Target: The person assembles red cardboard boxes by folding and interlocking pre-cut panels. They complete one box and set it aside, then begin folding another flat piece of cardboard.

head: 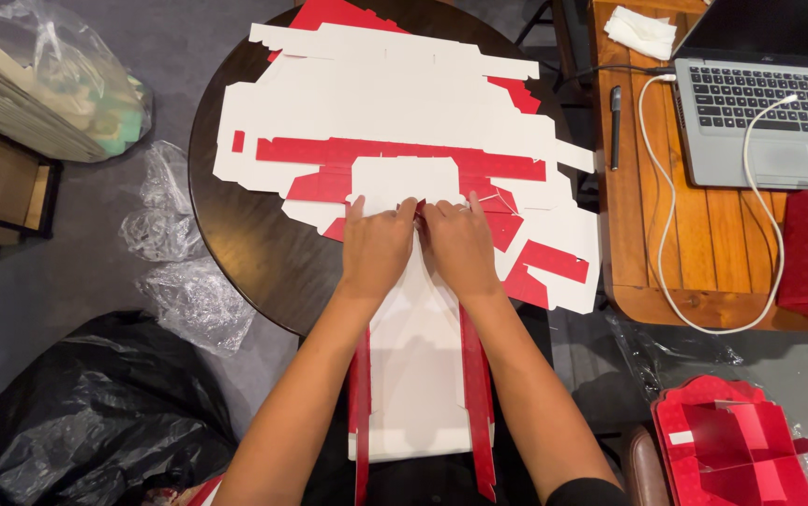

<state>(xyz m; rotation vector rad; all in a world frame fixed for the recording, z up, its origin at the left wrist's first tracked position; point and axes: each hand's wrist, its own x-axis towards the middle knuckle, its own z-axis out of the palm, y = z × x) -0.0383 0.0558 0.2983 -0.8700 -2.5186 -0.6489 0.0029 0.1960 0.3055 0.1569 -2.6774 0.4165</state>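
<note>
My left hand (376, 248) and right hand (461, 245) press side by side on a flat carton blank (418, 375) reaching toward me off the round table (235, 225); more blanks (395, 103) lie behind, a laptop (760, 112) on the desk (638, 244) right

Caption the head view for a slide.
Both hands, left and right, press a red-and-white box blank over flat blanks on a round table.

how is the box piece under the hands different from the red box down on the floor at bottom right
The carton blank under the hands shows mostly white with red side flaps; the folded red box is red all over. The blank lies unfolded across the round table's edge; the box is assembled, on the floor. Both are cardboard.
</note>
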